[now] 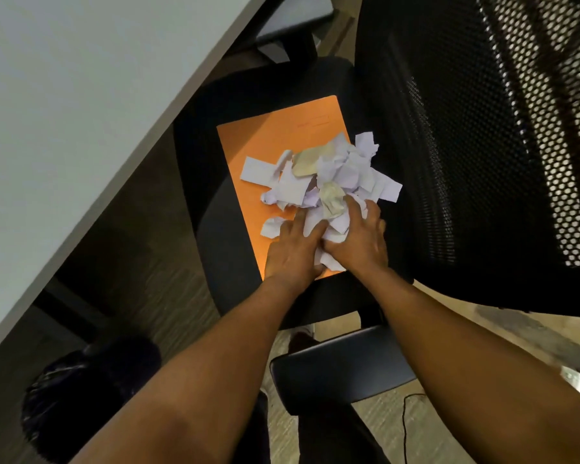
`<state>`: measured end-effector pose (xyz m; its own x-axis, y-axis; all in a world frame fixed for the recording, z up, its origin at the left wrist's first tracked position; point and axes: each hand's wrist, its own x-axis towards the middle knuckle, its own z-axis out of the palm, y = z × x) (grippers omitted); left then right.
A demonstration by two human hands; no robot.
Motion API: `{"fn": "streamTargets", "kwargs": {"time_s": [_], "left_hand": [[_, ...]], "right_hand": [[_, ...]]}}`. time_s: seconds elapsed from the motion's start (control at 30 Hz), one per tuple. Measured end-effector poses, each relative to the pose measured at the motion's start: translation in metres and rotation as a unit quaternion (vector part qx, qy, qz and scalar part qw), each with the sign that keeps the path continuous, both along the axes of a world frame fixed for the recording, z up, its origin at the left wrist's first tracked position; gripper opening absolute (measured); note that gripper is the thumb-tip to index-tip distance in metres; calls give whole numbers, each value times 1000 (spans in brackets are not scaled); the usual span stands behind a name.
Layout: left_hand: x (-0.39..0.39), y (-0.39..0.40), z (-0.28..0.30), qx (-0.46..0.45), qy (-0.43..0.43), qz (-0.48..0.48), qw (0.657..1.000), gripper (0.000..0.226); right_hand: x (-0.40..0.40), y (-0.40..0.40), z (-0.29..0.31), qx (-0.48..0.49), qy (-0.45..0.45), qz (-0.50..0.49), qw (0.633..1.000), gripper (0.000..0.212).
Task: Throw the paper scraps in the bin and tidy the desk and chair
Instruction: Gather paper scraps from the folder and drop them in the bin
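A heap of white and cream paper scraps (329, 175) lies on an orange folder (275, 135) that rests on the black chair seat (211, 229). My left hand (293, 252) and my right hand (359, 239) press side by side on the near end of the heap, fingers spread over crumpled scraps, with some scraps pinched between the two hands. Whether either hand has a firm hold is not clear. The white desk (64, 112) slants across the upper left. A black lined bin (81, 396) stands on the floor at lower left, under the desk's edge.
The chair's black mesh backrest (482, 145) rises on the right. One armrest (339, 366) sticks out near my forearms, another (292, 21) at the top. A thin cable (406, 426) runs over the wood floor at the bottom.
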<state>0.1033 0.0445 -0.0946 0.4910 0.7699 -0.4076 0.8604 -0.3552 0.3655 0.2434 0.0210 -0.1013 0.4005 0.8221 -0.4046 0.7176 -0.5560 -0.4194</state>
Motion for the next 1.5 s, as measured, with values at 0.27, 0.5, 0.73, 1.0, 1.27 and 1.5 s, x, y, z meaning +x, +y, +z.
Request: {"fn": "streamTargets", "kwargs": {"time_s": [0.27, 0.5, 0.73, 1.0, 1.27, 1.5], "left_hand": [[10, 13, -7, -4, -40, 19, 999, 72], [7, 23, -6, -71, -69, 58, 993, 60], [8, 27, 2, -78, -83, 40, 993, 35], [4, 33, 23, -113, -145, 89, 979, 41], [-12, 49, 45, -69, -201, 203, 956, 40], [-3, 68, 38, -69, -186, 299, 934, 30]], "right_hand": [[-5, 18, -3, 9, 98, -40, 994, 65], [12, 23, 6, 9, 163, -87, 983, 34], [36, 19, 19, -39, 184, -106, 976, 20], [54, 15, 45, -26, 227, -120, 966, 16], [50, 12, 46, 18, 219, -139, 966, 11], [30, 17, 37, 32, 208, -140, 968, 15]]}}
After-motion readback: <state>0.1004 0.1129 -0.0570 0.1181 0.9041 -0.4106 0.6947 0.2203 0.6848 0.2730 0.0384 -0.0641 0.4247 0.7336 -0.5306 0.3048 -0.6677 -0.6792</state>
